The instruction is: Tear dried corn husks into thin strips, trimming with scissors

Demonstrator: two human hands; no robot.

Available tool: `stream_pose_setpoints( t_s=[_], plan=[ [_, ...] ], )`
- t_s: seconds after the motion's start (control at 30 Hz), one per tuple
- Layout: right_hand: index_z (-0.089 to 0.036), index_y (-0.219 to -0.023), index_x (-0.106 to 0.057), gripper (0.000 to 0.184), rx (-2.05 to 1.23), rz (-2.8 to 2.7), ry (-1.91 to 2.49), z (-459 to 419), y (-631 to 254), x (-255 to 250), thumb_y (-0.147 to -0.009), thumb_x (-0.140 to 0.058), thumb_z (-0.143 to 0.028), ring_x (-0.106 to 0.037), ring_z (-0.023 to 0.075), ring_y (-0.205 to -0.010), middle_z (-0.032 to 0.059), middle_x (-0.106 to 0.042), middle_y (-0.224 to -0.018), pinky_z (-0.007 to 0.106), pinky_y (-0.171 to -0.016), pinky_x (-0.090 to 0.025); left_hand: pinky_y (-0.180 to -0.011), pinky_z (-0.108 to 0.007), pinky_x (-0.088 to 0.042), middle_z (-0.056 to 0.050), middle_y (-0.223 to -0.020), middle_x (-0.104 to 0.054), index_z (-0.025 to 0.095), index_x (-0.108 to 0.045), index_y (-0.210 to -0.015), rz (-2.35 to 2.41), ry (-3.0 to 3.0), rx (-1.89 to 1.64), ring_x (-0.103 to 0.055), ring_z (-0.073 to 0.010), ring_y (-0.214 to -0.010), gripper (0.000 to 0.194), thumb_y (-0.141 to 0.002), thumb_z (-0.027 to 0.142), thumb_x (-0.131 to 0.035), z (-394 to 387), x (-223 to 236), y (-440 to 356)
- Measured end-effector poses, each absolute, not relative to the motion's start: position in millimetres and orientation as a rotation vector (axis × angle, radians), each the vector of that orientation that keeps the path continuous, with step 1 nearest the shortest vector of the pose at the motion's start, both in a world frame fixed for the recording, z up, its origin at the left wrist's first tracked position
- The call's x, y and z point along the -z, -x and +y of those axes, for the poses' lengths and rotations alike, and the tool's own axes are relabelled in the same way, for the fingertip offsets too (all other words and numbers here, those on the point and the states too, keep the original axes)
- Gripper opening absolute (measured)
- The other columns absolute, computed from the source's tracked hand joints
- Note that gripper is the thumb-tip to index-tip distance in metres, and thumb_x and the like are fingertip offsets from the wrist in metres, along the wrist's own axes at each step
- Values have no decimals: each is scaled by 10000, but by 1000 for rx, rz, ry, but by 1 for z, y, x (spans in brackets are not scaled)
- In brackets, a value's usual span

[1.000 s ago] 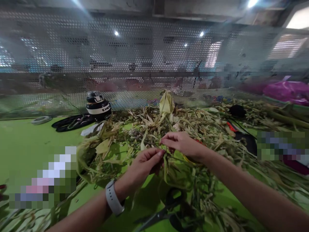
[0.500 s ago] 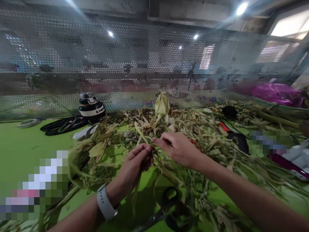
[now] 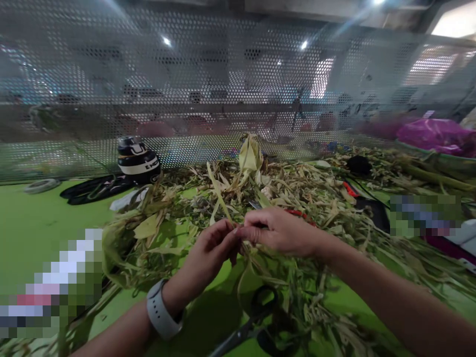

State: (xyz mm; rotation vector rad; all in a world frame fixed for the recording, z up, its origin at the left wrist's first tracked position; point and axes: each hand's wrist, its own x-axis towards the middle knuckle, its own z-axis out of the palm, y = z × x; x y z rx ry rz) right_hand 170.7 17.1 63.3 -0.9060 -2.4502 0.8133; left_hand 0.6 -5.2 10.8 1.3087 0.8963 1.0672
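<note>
My left hand, with a pale watch on its wrist, is closed in a pinch on a long yellowish dried husk strip that rises out of the fingers. My right hand is also pinched, its fingertips touching the left ones at the strip; its exact hold is hidden. Behind the hands a pale, bundled husk stands upright in a heap of dried husks. Black-handled scissors lie on the green table below the hands. Partly covered by my right hand are red-handled scissors.
A perforated metal screen runs along the back. At left are a black bottle, a black cord-like bundle and a pale ring. A dark flat object and a purple plastic bag are at right.
My right hand has come down and inward, so its fingertips now meet those of my left hand. The left hand has moved slightly to the right. The view has tilted a little.
</note>
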Motion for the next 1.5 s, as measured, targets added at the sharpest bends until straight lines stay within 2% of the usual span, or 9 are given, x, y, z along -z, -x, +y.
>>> stream_pose_setpoints(
  t_s=[0.2,0.37,0.5,0.57,0.7,0.83,1.13,1.3,1.5],
  plan=[
    [-150,-599,-481,414,-668,-2444,1059,43,-187,-58,-828,-487,-495,-358,76,-533,-53,-397,-551,201,-503,-255,-399,-170,-294,39,-520,-543,163,-514,-665,926,-1307,-996,-389,-46,-397,273,-780,404,-575,0,-5,-2],
    [-162,-621,-527,428,-543,-2123,1350,66,-214,-58,-816,-453,-536,-334,86,-472,-48,-375,-520,219,-474,-256,-444,-147,-322,28,-578,-582,160,-541,-698,879,-1016,-1088,-451,-48,-476,240,-757,382,-612,3,-6,0],
    [-159,-751,-582,326,-47,-1782,1410,69,-229,-72,-818,-475,-459,-472,151,-616,42,-539,-693,253,-557,-341,-577,-170,-423,7,-695,-631,170,-562,-772,814,-926,-1087,-557,-77,-609,180,-737,323,-649,6,-8,5],
    [-160,-749,-589,323,18,-1814,1351,61,-224,-80,-833,-460,-443,-482,155,-644,53,-554,-725,254,-575,-351,-585,-186,-436,0,-697,-642,170,-565,-768,823,-921,-1126,-570,-87,-603,187,-717,318,-668,7,-9,6],
    [-154,-657,-584,406,-471,-2301,1293,39,-195,-79,-828,-460,-501,-446,112,-544,-2,-512,-582,224,-504,-311,-577,-179,-440,8,-651,-632,165,-565,-771,852,-885,-1218,-564,-85,-585,228,-663,304,-709,5,-13,4],
    [-155,-741,-567,333,-845,-2439,1181,22,-168,-55,-836,-475,-460,-458,109,-595,-10,-533,-648,214,-522,-320,-597,-172,-440,39,-636,-587,173,-551,-786,846,-858,-1251,-532,-71,-588,215,-677,287,-698,3,-11,1],
    [-183,-693,-417,195,-1010,-2261,1155,5,-163,-31,-864,-409,-275,-326,87,-536,-56,-362,-586,202,-480,-271,-594,-190,-408,24,-685,-585,170,-536,-842,899,-1115,-1180,-515,-88,-626,191,-727,265,-655,6,1,-2],
    [-179,-668,-414,152,-847,-2381,1103,-2,-157,-32,-816,-444,-183,-304,75,-510,-62,-370,-566,205,-484,-243,-559,-193,-384,30,-645,-563,163,-530,-837,943,-1091,-1202,-484,-88,-583,208,-722,290,-648,1,-1,-6],
    [-175,-582,-415,255,-834,-2342,1148,6,-165,-31,-807,-484,-274,-318,73,-478,-56,-371,-520,212,-455,-226,-567,-195,-383,25,-678,-554,160,-533,-855,924,-1049,-1186,-482,-89,-600,220,-735,313,-636,0,0,-7]
  ],
)
